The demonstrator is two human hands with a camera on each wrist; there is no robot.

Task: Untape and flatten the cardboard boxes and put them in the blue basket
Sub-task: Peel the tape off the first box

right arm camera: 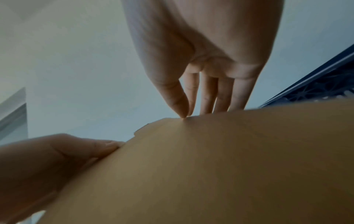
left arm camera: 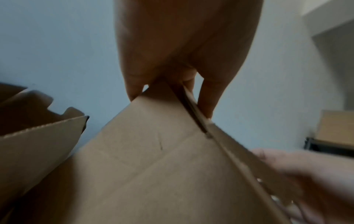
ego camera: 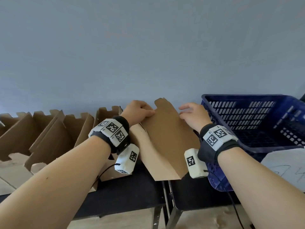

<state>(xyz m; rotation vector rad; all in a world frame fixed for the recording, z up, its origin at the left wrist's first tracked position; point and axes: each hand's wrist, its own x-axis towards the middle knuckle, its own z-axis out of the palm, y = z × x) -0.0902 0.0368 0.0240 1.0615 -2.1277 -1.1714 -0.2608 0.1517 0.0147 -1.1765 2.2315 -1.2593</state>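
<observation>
A: Left hand [ego camera: 138, 109] up top, fingers curled round the left edge of the box [ego camera: 166, 139], thumb over one face, fingers behind it in the wrist view.

B: And the right hand [ego camera: 194, 115]?

A: Fingers nearly straight, tips touching the box's upper right edge. Not clamped, just resting there.

B: Where's the box sitting?

A: Held tilted above the black table [ego camera: 132, 194], folded mostly flat, one notched flap poking up against the wall [ego camera: 148, 47].

B: Basket?

A: Blue basket [ego camera: 257, 119] just right of the box, tipped toward us on the table, right wrist in front of its rim.

B: Anything left?

A: Row of open boxes [ego camera: 49, 133] standing at the left, near the left forearm
</observation>
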